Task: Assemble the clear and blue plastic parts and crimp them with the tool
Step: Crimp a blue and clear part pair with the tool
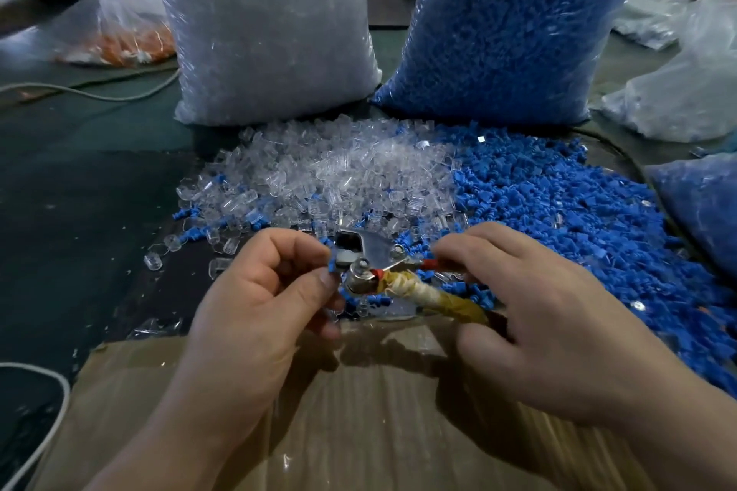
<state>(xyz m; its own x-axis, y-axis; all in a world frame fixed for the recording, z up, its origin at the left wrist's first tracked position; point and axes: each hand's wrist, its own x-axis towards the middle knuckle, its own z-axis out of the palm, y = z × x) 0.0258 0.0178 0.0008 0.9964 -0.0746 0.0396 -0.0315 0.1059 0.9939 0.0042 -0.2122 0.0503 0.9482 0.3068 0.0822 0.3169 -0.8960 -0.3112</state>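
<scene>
Crimping tool at frame centre, held just above the near edge of the parts, metal head pointing left. My right hand has its grip curled round the handles, one red, one wrapped in yellowish tape. My left hand has thumb and forefinger pinched on a small blue part, pressed against the tool's head; can't tell if a clear piece is on it. Behind the tool: pile of clear parts at centre, pile of blue parts to the right, the two touching. Cardboard sheet fills the lower frame under my wrists. Dark green tabletop on the left. Upper frame: bag of clear parts, and bag of blue parts to its right. Bag of orange parts at upper left. White cable at lower left.
</scene>
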